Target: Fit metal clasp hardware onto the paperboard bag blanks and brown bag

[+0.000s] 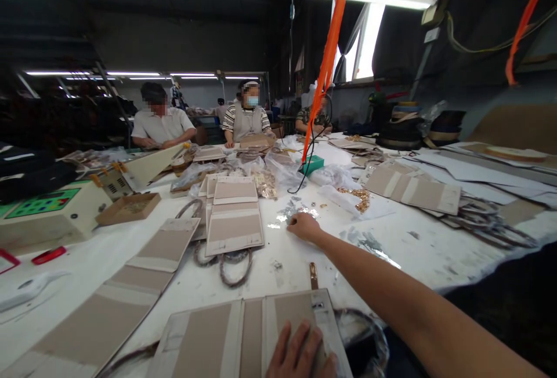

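Observation:
My left hand lies flat with fingers apart on a beige bag panel at the front edge. A dark handle in clear wrap sticks out from the panel's right side. Just beyond the panel's far edge is a gold metal piece. My right hand reaches forward over the white table, its fingers pinched together beside small shiny silver pieces. Whatever is between those fingertips is hidden.
More beige panels with wrapped handles lie in a stack, at left and at right. Gold hardware lies on plastic. A cardboard tray and a machine stand left. An orange strip hangs down. Several people sit opposite.

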`<move>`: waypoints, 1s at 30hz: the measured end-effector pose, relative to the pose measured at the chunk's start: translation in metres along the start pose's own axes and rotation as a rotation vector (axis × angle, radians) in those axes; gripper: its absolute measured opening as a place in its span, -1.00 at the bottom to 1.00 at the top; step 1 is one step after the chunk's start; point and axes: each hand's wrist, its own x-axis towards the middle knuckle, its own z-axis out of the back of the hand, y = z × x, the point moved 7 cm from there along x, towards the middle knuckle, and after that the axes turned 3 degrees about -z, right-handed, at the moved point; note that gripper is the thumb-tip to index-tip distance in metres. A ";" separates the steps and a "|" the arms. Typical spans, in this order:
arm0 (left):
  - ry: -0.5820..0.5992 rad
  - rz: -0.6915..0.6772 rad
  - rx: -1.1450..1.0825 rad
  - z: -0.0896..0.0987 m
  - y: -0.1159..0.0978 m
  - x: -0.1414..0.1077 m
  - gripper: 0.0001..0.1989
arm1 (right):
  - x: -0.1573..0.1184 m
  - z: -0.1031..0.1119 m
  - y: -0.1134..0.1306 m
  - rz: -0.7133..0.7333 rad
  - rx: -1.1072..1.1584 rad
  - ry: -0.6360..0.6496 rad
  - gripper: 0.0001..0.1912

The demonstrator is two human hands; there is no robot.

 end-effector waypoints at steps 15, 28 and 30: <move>0.742 0.111 -0.451 0.014 -0.012 0.019 -0.19 | -0.215 -0.037 -0.085 -0.112 0.367 0.508 -0.74; 0.694 0.070 -0.433 0.020 -0.013 0.020 -0.30 | -0.203 -0.039 -0.066 -0.032 0.124 0.644 -0.82; 0.697 0.074 -0.435 0.019 -0.013 0.020 -0.24 | -0.199 -0.038 -0.065 -0.025 0.093 0.615 -0.84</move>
